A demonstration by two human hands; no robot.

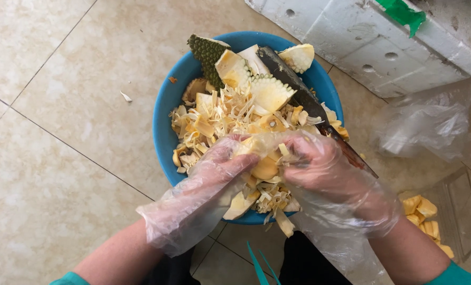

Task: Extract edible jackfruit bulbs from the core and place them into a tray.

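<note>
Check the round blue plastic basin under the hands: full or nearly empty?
Full. The round blue plastic basin is heaped with pale yellow jackfruit strands and rind pieces rising to its rim, with a large dark-bladed knife lying across the pile.

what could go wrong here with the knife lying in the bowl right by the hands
The knife lies across the blue bowl, its blade close to the right hand; a slip in loose plastic gloves might bring a cut. Both hands, the left hand too, pull at a fruit piece above a heaped bowl, so scraps may spill onto the floor, as some already have.
</note>
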